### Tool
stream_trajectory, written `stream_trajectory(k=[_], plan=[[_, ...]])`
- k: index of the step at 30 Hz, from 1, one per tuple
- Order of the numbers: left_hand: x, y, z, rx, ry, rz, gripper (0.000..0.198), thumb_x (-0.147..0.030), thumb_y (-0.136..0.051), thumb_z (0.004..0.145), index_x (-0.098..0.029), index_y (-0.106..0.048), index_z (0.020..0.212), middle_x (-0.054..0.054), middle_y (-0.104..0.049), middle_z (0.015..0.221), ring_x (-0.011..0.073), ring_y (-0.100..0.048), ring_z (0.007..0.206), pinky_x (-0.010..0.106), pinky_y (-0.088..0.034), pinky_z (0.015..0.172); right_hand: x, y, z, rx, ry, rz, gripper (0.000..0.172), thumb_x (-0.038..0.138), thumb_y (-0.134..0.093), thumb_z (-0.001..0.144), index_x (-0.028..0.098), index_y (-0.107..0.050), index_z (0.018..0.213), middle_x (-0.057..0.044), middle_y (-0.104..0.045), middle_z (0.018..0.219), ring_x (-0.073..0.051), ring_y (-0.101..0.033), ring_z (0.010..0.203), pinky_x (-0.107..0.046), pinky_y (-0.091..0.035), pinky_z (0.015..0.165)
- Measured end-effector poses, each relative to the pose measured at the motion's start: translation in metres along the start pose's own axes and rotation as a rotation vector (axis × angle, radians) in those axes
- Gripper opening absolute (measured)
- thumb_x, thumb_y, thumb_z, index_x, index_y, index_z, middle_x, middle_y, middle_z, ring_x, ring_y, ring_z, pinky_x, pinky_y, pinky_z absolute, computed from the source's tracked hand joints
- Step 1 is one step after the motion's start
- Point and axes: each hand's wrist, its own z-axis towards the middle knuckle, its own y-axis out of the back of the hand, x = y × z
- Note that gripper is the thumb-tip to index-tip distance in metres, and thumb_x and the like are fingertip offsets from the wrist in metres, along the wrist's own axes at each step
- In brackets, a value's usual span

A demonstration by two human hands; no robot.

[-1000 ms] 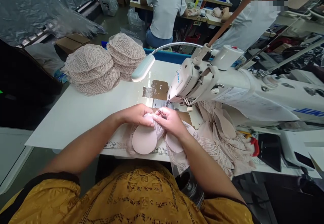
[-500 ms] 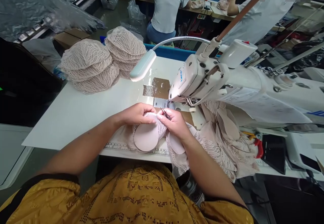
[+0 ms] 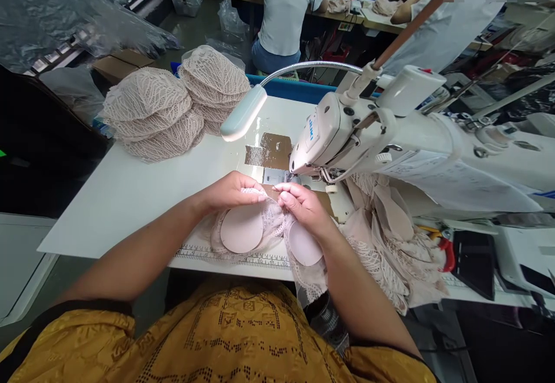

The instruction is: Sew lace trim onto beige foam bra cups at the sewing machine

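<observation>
A pale pink lace bra (image 3: 272, 221) with two smooth rounded cups lies in front of the sewing machine (image 3: 323, 134). My left hand (image 3: 232, 191) pinches its upper edge between thumb and fingers, above the left cup (image 3: 241, 230). Close by, my right hand (image 3: 306, 205) has thumb and fingers closed on the same edge, over the right cup (image 3: 304, 243). A short narrow stretch of the edge runs between the two hands. Whatever else lies inside my right palm is hidden.
Two stacks of lace cups (image 3: 150, 111) stand at the back left. More lace pieces (image 3: 381, 250) heap up under the machine arm. A lamp (image 3: 243, 114) hangs over the table, and a ruler strip (image 3: 234, 259) runs along its front edge. Co-workers sit beyond.
The dark snips seen in my right hand no longer show. My hands have drawn slightly apart, and the left cup has shifted left and up.
</observation>
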Motion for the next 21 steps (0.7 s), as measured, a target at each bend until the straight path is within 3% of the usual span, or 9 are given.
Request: stream_trajectory(k=[7, 14, 21], plan=[[0.007, -0.002, 0.003, 0.04, -0.005, -0.094, 0.026, -0.036, -0.075, 0.076, -0.014, -0.077, 0.09, 0.007, -0.075, 0.091, 0.0222, -0.068, 0.093, 0.033, -0.052, 0.086, 0.008, -0.005, 0.001, 0.061, -0.003, 0.034, 0.026, 0.035, -0.064, 0.081, 0.019, -0.067, 0.101, 0.0, -0.062, 0.076, -0.013, -0.053, 0.064, -0.029, -0.045, 0.061], [0.01, -0.005, 0.006, 0.041, -0.011, -0.121, 0.028, -0.039, -0.078, 0.071, -0.013, -0.077, 0.081, 0.006, -0.073, 0.08, 0.023, -0.068, 0.085, 0.033, -0.054, 0.078, 0.011, -0.012, 0.003, 0.009, 0.04, 0.045, 0.018, 0.031, -0.066, 0.078, 0.018, -0.068, 0.091, -0.004, -0.069, 0.087, -0.017, -0.063, 0.077, -0.032, -0.05, 0.071], [0.009, -0.005, 0.004, 0.047, 0.015, -0.121, 0.028, -0.039, -0.077, 0.074, -0.014, -0.077, 0.087, 0.007, -0.073, 0.085, 0.0219, -0.067, 0.086, 0.032, -0.053, 0.078, 0.009, -0.014, 0.004, -0.055, -0.031, 0.093, 0.017, 0.035, -0.065, 0.079, 0.019, -0.066, 0.085, -0.002, -0.066, 0.076, -0.015, -0.059, 0.066, -0.029, -0.047, 0.061]])
